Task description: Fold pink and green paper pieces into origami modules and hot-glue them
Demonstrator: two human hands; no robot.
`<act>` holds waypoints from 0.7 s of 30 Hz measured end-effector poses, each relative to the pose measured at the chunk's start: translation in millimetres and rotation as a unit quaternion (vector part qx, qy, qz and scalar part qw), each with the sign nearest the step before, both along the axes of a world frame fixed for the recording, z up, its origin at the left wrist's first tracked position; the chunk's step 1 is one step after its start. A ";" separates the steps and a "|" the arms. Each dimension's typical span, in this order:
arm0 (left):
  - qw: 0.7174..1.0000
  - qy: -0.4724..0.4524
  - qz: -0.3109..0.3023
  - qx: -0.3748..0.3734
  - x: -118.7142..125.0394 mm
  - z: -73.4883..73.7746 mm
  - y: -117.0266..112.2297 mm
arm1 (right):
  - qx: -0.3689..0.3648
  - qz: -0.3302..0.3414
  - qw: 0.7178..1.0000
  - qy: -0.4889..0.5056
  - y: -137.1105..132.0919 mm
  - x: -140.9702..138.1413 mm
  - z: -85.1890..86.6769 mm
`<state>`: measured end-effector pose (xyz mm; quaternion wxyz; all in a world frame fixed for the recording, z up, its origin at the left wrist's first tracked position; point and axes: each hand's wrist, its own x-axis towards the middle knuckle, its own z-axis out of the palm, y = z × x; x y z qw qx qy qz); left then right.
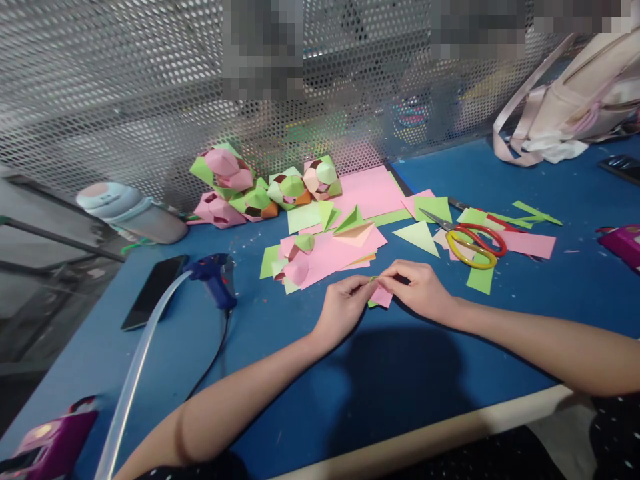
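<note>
My left hand (pixel 345 303) and my right hand (pixel 417 287) meet over the front middle of the table. Both pinch a small piece of pink and green paper (pixel 384 297) between thumbs and fingers. Its upper edge is mostly covered by the fingertips. Just beyond my hands lies a stack of pink paper sheets (pixel 330 259), with a partly folded paper shape (pixel 293 263) at its left end. Right of my right hand rest scissors (pixel 475 247) with one red and one yellow handle, lying over green and pink paper scraps (pixel 533 243).
Several folded paper balls (pixel 255 200) are piled at the back against a perforated metal screen (pixel 150 100). To the left are a blue glue gun (pixel 215 277) with a long clear glue stick (pixel 140 363), a phone (pixel 155 293) and a bottle (pixel 133 213). A pale bag (pixel 565 100) sits back right.
</note>
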<state>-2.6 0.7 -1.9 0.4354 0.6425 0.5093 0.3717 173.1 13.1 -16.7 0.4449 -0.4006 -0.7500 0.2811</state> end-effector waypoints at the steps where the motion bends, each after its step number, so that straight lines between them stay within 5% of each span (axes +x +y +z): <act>1: 1.000 -0.004 0.000 -0.006 0.5 -0.4 -0.2 | 0.000 0.002 1.000 0.000 -0.2 0.3 0.2; 13: 0.993 -0.096 0.064 -0.016 0.2 -4.9 2.0 | 0.002 -0.015 1.000 -0.027 0.1 -2.7 -1.9; 21: 0.996 -0.077 0.003 -0.042 4.4 -3.7 -3.7 | 0.025 0.004 0.999 -0.036 -1.1 -1.5 1.2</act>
